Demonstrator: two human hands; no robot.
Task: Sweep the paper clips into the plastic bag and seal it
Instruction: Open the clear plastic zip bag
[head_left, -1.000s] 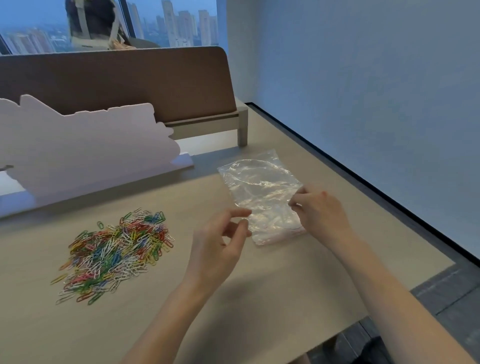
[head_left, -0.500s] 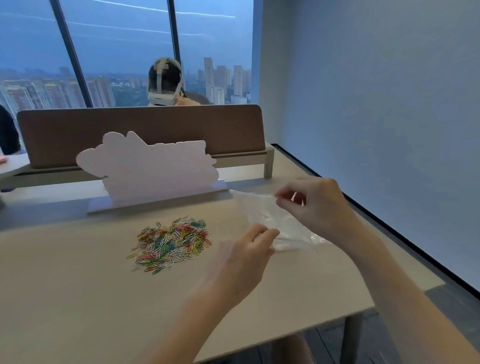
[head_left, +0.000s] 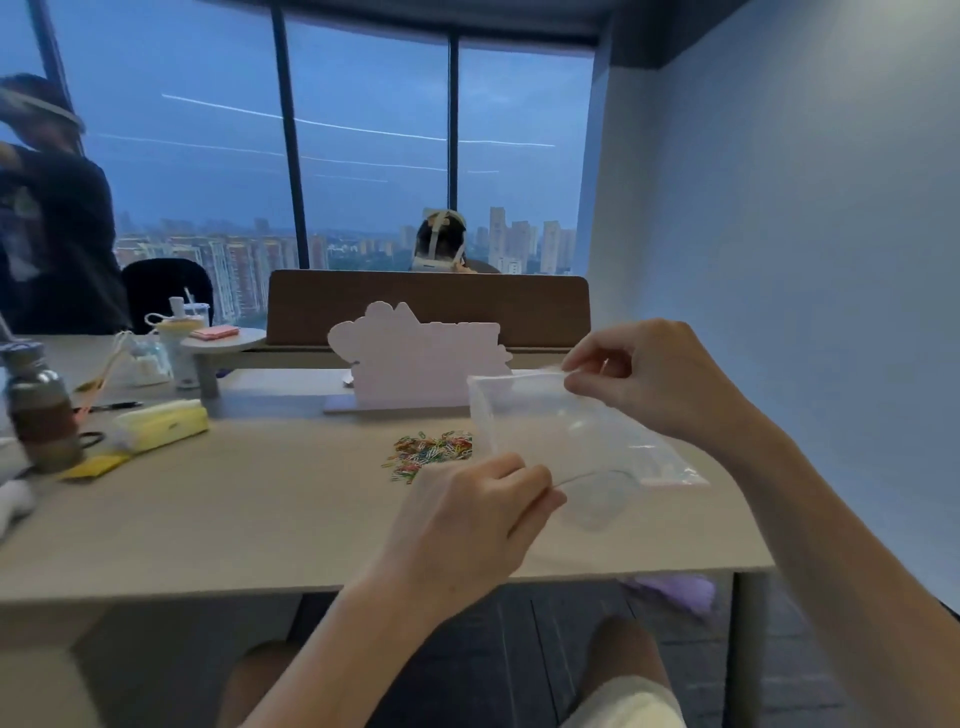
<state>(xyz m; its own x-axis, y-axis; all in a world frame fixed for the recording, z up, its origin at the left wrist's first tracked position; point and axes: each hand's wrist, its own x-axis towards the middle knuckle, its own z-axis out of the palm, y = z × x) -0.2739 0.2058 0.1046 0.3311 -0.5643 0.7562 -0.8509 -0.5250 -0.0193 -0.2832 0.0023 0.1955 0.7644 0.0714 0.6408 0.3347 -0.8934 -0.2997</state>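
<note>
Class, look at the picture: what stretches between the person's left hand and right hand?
In the head view, the clear plastic bag spans between the left hand and the right hand, each pinching an edge.

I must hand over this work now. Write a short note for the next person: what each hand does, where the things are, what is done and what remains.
Left hand: pinches the near edge of the plastic bag.
Right hand: pinches the bag's far upper edge.
The bag is held up above the table, its mouth being pulled apart.
Paper clips: one loose pile on the table, just left of the bag, untouched.
Done: bag picked up.
Left: sweep all clips into the bag, then seal it.
</note>
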